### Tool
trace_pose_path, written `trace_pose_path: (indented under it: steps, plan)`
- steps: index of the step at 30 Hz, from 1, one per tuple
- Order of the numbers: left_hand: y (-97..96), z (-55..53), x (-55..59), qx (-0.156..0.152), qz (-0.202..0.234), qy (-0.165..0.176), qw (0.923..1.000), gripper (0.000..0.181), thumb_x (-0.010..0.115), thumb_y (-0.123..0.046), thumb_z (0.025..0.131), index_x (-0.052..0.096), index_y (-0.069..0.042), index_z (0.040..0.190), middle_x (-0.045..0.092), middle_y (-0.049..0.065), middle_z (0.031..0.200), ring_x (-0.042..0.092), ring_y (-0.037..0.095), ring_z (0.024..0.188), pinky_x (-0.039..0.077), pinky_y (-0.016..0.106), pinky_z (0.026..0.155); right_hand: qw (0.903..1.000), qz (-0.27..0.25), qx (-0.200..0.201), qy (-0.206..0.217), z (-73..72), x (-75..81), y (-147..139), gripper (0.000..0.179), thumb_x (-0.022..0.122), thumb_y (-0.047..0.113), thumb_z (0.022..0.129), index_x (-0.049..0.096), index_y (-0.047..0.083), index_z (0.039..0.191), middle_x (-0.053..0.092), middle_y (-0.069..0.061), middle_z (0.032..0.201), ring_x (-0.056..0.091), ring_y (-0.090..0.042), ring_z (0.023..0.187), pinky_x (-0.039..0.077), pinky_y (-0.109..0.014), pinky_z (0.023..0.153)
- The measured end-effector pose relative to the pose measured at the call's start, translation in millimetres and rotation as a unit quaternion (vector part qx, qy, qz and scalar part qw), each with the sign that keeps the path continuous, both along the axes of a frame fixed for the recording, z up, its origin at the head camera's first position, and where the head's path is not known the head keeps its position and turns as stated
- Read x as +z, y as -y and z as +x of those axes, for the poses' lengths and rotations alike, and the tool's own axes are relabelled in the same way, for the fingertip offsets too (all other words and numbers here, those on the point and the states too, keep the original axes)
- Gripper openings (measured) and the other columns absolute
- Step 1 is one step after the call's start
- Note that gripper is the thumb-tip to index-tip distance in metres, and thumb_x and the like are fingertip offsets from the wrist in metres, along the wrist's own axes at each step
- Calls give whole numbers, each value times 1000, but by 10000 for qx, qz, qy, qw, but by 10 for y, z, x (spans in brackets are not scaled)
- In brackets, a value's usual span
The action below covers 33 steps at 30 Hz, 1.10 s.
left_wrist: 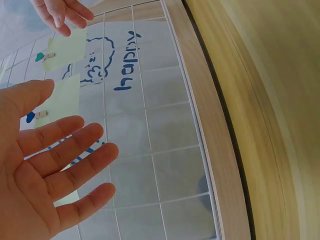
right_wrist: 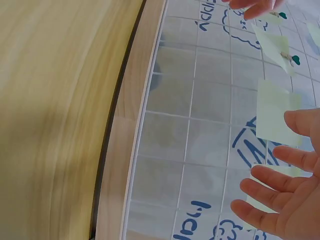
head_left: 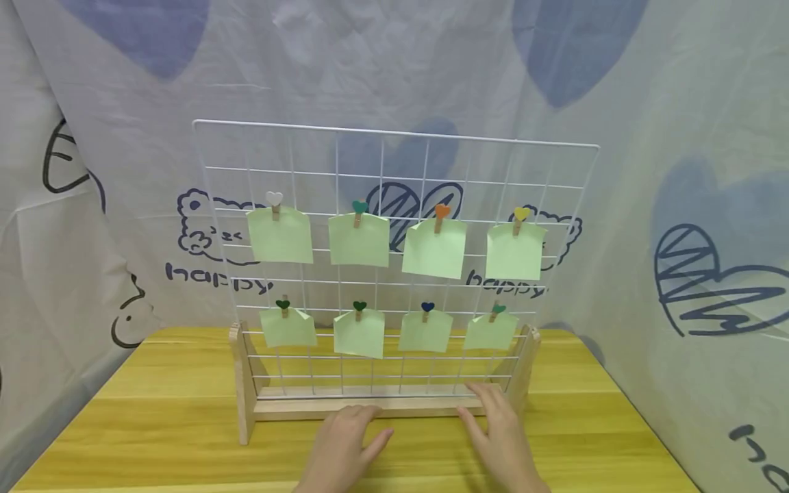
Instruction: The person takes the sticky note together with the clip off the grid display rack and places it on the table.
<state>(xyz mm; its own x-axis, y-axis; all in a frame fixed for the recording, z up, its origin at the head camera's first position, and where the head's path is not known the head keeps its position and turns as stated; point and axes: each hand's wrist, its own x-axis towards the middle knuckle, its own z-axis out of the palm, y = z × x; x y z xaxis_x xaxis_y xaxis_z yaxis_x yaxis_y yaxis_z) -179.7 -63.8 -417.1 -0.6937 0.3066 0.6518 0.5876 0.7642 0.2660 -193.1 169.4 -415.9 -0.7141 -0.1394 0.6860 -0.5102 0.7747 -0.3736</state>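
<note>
A white wire grid (head_left: 394,284) stands in a wooden base (head_left: 308,409) on the table. Two rows of pale green paper notes (head_left: 359,241) hang on it, each pinned by a small wooden clip with a heart, such as an orange heart clip (head_left: 442,213) and a dark blue heart clip (head_left: 428,308). My left hand (head_left: 346,445) is in front of the base, fingers loosely extended, holding nothing. To its right, my right hand (head_left: 501,438) is near the base's right part, fingers spread and holding nothing. Both wrist views show bare palms, the left hand (left_wrist: 55,170) and the right hand (right_wrist: 285,185).
The yellow wood-grain table (head_left: 154,411) extends on both sides of the stand. Behind it hangs a pale cloth (head_left: 308,61) printed with blue hearts, line drawings and the word "happy". More cloth (head_left: 709,205) hangs at the right.
</note>
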Motion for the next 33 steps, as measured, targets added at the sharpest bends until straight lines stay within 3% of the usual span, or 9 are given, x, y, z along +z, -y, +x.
trace_pose_path:
  steps: [13, 28, 33]
  plan:
    - [-131, -34, 49, -244, 231, -36, 9994, 18, 67, -21, 76, 66, -5, 85, 66, 3, 83, 61, 18, 77, 49, 32, 69, 9997, -233, -46, 42, -83, 117, -114, 33, 68, 7, 77, 57, -4, 106, 59, -16, 105, 55, -32, 97, 45, -45, 81]
    - [-263, -106, 141, -430, 403, 326, 9977, 15, 65, -19, 79, 67, -6, 87, 65, 0, 81, 61, 13, 73, 48, 30, 66, 9986, -514, -116, 37, -195, 318, -191, 29, 66, 6, 78, 58, -5, 105, 61, -16, 97, 58, -27, 86, 50, -40, 68]
    - [-324, -127, 192, -562, 557, 500, 9956, 15, 63, -19, 81, 67, -6, 89, 66, 0, 83, 61, 14, 76, 49, 28, 69, 9981, -607, -85, 44, -249, 395, -239, 27, 65, 6, 80, 59, -5, 104, 61, -16, 94, 59, -25, 82, 51, -33, 64]
